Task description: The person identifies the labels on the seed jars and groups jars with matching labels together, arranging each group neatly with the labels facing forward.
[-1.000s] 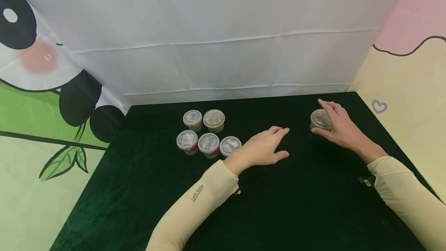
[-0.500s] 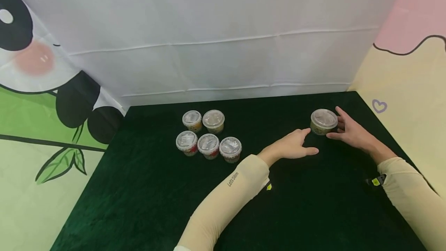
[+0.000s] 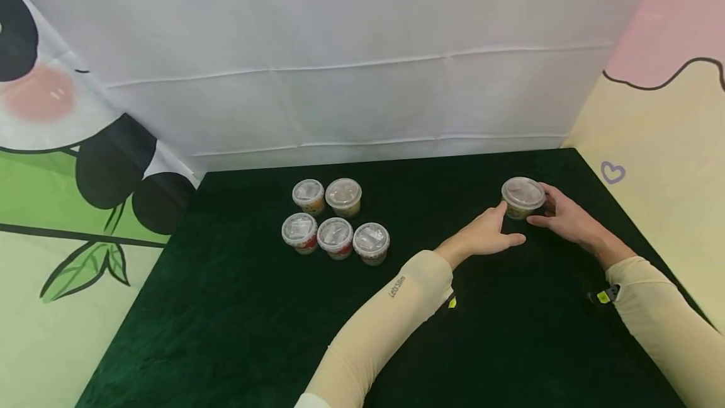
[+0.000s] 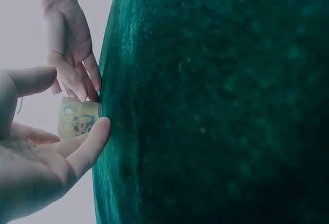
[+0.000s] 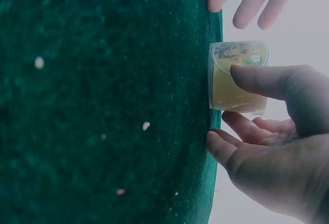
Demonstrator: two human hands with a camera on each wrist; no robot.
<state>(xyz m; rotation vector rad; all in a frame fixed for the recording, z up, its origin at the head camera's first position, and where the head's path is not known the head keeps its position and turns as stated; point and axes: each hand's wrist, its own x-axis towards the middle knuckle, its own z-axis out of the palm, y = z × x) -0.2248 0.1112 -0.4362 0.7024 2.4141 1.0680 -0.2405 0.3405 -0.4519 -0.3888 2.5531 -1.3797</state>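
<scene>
A clear round lidded cup [image 3: 522, 192] with pale yellowish contents stands upright at the back right of the green cloth. My left hand [image 3: 484, 232] is at its left side, fingertips right at the wall and thumb held apart. From the right my right hand [image 3: 572, 222] reaches it, fingers by the far side and thumb near the front. In the right wrist view, the right thumb [image 5: 262, 80] overlaps the printed cup [image 5: 239, 93], with the other fingers beside it. The left wrist view has the cup [image 4: 77, 117] between both hands.
To the left stand several more lidded cups in two rows: a small cup [image 3: 308, 197] and a wider cup [image 3: 343, 197] behind, and three in front, among them a red-marked cup [image 3: 335, 238]. A white curtain [image 3: 362, 106] rises behind the green cloth [image 3: 226, 307].
My left hand has moved right, from beside the grouped cups to the lone cup. My right hand has drawn back from over that cup's lid to its right side.
</scene>
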